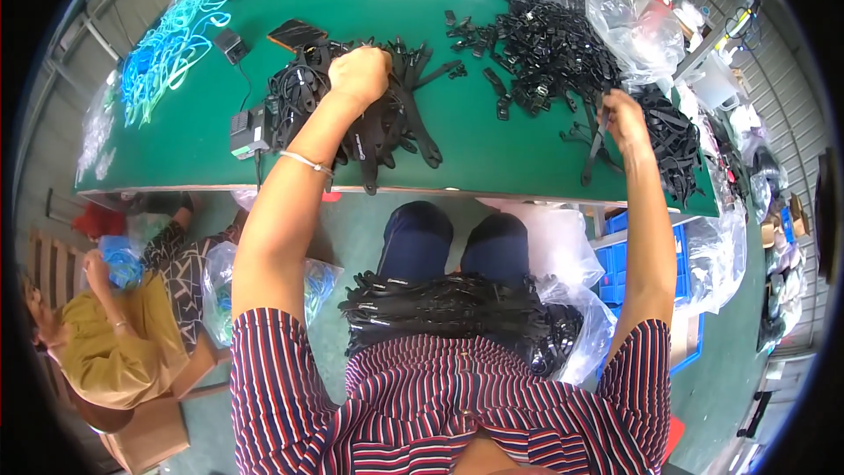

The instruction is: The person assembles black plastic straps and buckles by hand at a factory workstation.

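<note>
My left hand [360, 75] is closed over a heap of black straps [374, 136] with looped ends, left of the table's middle; its fingertips are turned down, so what they grip is hidden. At the right, my right hand [622, 119] pinches a thin black strap [595, 148] that hangs toward the table's near edge. Just beyond that hand spreads a large pile of small black plastic buckles [545, 57]. Beside it, on the right, lies a pile of loose black straps [673, 145]. A thick bundle of black straps [444, 308] rests across my lap.
On the green table [492, 154] are a black power adapter [250, 130], a smaller black box [230, 46], a phone [297, 33] and blue cords [171, 53]. Clear plastic bags [633, 31] lie at the far right. Blue crates [615, 268] stand below. A co-worker [123, 334] sits at the left.
</note>
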Demonstrator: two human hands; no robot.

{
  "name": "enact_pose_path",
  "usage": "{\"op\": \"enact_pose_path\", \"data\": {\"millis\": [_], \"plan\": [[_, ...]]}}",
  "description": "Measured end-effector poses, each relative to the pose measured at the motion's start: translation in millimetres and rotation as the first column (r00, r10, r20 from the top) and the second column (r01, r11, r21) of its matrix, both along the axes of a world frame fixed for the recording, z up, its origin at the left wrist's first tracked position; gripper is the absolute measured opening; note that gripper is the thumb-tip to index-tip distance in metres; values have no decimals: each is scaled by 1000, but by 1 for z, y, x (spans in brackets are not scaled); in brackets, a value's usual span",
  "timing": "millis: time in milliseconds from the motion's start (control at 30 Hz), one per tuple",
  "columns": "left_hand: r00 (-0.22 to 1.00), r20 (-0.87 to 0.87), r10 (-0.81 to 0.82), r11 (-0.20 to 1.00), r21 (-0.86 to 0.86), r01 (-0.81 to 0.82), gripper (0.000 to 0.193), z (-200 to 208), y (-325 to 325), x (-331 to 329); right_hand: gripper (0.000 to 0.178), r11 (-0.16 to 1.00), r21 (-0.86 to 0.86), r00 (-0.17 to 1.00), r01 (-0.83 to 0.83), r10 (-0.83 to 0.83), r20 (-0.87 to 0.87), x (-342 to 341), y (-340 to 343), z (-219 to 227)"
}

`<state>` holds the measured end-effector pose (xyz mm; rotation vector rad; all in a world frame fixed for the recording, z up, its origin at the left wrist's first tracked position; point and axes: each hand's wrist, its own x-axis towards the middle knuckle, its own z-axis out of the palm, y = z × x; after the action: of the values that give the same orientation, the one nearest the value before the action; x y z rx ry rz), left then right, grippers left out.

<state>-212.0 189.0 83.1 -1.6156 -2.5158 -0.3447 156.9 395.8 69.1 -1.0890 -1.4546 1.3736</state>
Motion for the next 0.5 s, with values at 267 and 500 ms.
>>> {"op": "enact_pose_path", "data": {"millis": [267,500], "plan": [[999,-28,-41,991,-129,37,31,2,-3,0,11,847,24,764,-531,491,-419,-29,-83,69],[977,-187,-107,949,273,156,12,-11,-14,2,19,785,-86,756,-613,552,-351,-85,-118,41]]}}
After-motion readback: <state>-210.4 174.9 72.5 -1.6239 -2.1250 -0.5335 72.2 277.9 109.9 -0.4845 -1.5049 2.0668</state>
